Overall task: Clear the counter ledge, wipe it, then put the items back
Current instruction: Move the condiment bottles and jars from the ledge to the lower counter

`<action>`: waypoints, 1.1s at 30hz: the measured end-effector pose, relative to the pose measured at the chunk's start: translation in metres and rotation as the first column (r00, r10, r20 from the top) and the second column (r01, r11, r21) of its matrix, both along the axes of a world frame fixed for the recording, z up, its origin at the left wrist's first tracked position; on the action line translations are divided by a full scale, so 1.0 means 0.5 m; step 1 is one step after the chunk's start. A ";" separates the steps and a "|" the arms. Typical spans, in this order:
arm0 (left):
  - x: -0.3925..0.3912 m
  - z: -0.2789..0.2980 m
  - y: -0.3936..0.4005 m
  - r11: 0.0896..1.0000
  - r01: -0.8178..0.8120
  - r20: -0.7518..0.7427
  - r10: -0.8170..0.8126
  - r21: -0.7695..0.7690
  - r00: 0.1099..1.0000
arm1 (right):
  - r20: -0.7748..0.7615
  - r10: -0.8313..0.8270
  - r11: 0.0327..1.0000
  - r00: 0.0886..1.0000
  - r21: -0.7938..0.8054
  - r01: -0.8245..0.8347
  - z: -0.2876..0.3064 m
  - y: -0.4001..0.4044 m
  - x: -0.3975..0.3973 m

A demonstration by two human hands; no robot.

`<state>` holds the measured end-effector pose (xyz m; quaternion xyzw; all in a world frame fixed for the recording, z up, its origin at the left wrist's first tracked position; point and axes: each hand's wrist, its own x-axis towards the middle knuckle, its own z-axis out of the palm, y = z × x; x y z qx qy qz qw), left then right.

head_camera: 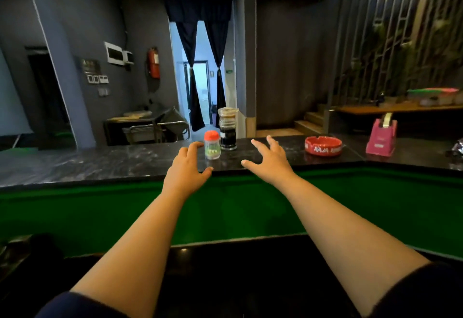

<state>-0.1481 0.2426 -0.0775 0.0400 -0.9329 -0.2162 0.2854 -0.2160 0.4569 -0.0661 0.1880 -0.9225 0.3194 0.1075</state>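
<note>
Red-capped shaker (212,147), dark jar (228,129) upright on ledge (100,162); both hands' fingers (258,145) spread, empty

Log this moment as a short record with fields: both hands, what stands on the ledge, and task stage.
left hand: left hand open, reaching beside the small red-capped jar, not gripping it
right hand: right hand open, fingers spread, above the ledge
items on ledge: small red-capped jar, dark glass jar just behind it, red ashtray, pink tape dispenser
task stage: clearing not yet begun; all items on the ledge
</note>
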 end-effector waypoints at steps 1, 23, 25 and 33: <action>-0.030 0.001 0.001 0.999 -0.005 0.017 0.005 0.032 1.000 | 0.028 0.012 1.000 1.000 0.002 -0.012 0.007 -0.013 -0.036; -0.241 0.001 -0.029 0.958 0.064 -0.036 -0.056 0.280 0.998 | 0.180 0.136 0.934 0.974 -0.352 -0.065 0.012 -0.191 -0.328; -0.228 0.007 -0.025 0.952 0.058 -0.040 -0.048 0.300 0.998 | 0.165 0.120 0.936 0.979 -0.348 -0.056 0.014 -0.181 -0.305; -0.074 0.040 0.026 0.932 0.112 -0.102 -0.082 0.346 0.991 | 0.070 0.124 0.918 0.990 -0.386 -0.088 0.040 -0.067 -0.115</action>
